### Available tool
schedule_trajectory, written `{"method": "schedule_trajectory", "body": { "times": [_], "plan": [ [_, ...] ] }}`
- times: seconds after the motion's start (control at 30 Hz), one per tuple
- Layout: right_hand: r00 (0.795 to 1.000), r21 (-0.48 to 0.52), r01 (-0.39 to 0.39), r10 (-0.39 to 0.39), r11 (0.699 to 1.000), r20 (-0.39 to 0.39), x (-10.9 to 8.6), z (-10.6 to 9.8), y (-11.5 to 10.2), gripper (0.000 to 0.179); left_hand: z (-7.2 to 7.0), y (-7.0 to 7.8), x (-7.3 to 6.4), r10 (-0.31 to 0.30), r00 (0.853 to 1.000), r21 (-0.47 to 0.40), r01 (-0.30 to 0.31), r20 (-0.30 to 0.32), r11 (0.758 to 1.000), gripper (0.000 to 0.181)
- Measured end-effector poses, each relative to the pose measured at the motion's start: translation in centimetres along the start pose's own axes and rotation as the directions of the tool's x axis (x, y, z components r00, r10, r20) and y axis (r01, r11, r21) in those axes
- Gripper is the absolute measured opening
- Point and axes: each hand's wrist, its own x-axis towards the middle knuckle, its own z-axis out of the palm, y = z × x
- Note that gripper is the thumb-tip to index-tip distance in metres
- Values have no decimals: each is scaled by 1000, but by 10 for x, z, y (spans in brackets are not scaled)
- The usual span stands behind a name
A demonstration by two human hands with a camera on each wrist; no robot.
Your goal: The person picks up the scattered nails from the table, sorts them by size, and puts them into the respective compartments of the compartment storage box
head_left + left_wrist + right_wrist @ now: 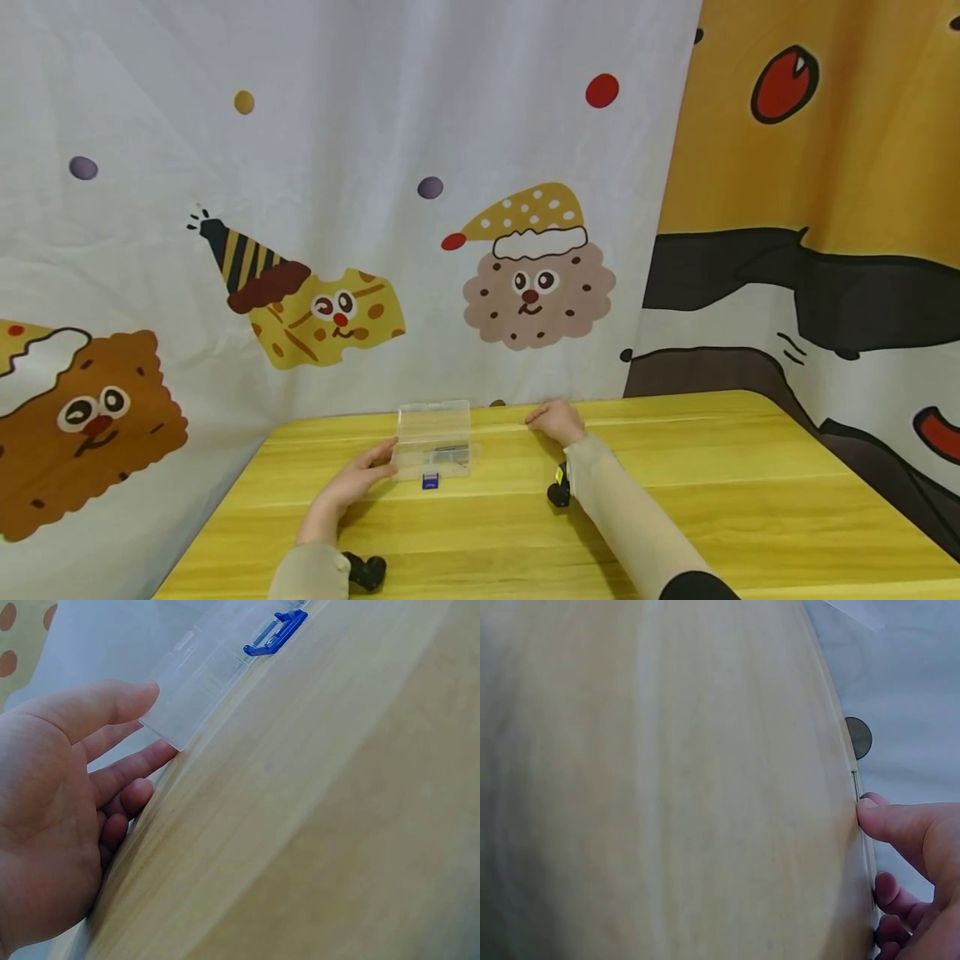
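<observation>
A clear plastic box [433, 419] with a blue latch [430, 481] stands toward the back of the table, its lid raised. Thin dark pieces [452, 450] lie inside it, too small to make out. My left hand [358, 477] holds the box at its left end; in the left wrist view the thumb and fingers meet its corner. Farther right, at the table's back edge, my right hand [558, 422] pinches a thin metal nail [855, 781] between thumb and index finger. The nail's head end sticks out past the fingertips, and the rest is hidden.
The wooden table [495, 533] ends just behind the box and right hand. Beyond it hangs a printed cloth [360, 125] with cartoon figures. Each wrist carries a black camera mount, such as the right one [558, 492].
</observation>
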Motion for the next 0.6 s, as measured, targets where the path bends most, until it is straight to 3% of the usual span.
{"method": "schedule_trajectory", "body": {
  "times": [0.3, 0.6],
  "plan": [
    [999, -36, -44, 44, 998, 7, 0, 1, -2, 5, 0, -1, 0, -6, 1000, -3, 6, 11, 1000, 59],
    [1000, -52, -23, 23, 998, 13, -6, -2, -10, 7, -2, -4, 2, 0, 1000, 16, 0, 17, 1000, 60]
  ]
}}
